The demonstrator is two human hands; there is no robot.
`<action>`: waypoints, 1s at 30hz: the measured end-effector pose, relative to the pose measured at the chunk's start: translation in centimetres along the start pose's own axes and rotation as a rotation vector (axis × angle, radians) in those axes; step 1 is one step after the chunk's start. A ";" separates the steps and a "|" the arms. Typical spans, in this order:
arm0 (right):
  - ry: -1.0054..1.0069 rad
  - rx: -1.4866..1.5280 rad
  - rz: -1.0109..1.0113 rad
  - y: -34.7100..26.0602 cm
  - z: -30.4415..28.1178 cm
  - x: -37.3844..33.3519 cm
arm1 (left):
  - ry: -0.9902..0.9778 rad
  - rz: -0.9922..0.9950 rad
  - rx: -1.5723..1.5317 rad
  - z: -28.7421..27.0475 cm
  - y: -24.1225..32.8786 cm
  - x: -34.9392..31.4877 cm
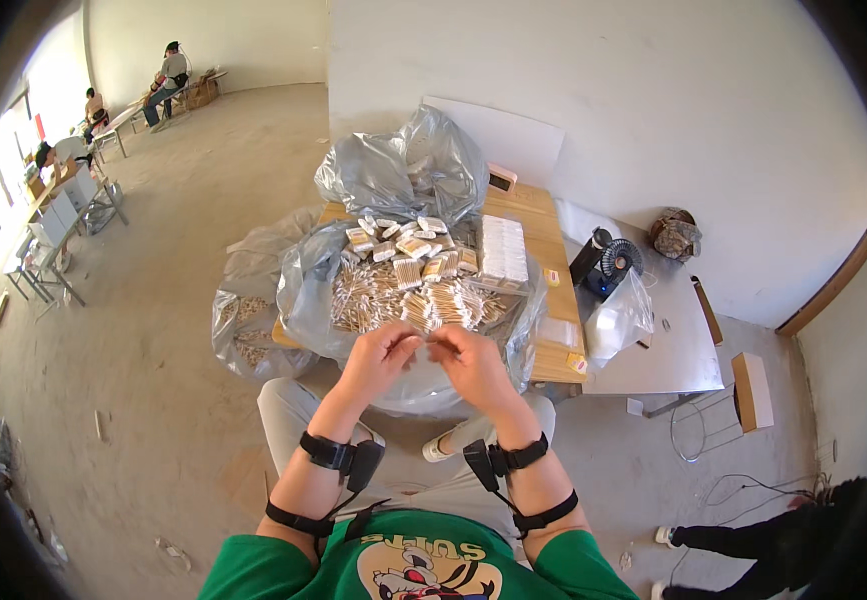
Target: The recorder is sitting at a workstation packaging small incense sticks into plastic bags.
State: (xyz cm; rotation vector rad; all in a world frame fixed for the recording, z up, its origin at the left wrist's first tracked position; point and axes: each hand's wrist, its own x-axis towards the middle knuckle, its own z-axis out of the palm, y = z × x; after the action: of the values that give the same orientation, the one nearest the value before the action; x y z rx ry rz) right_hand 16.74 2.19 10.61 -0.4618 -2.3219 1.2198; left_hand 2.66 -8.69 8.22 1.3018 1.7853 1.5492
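My left hand (381, 358) and my right hand (471, 362) meet close together over the near edge of a heap of loose cotton swabs (361, 298). The fingers of both are curled and pinched; whatever they hold is too small or hidden to make out. The swabs lie in an open grey plastic bag (303, 285) spread over a wooden table. Just beyond my fingertips, some swabs are lined up in fanned bunches (443, 302). Several small packs of cotton swabs (413, 245) are piled behind them. A neat stack of white packs (503, 250) stands to their right.
Another grey bag (408, 165) bulges at the table's back; one with swabs (248, 330) hangs at the left. A metal side table (688, 350) on the right bears a black fan (615, 262) and a clear bag (621, 320). A person's dark-clothed legs (743, 545) show lower right.
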 end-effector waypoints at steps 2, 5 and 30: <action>0.121 0.068 -0.013 1.6 0.1 0.1 | -0.031 0.085 -0.041 -1.1 -0.8 -0.2; 0.288 0.180 0.007 2.8 -0.6 0.1 | -0.073 0.051 0.098 -2.2 -1.2 -0.8; 0.423 -0.369 -0.205 1.4 -2.1 -1.4 | 0.212 0.087 0.026 -0.9 -1.9 -0.3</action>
State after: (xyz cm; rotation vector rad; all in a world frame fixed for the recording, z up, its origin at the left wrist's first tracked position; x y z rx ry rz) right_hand 19.22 3.71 10.09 -0.5299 -2.1534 0.5329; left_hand 1.35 -9.26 6.61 1.2831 1.9038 1.7747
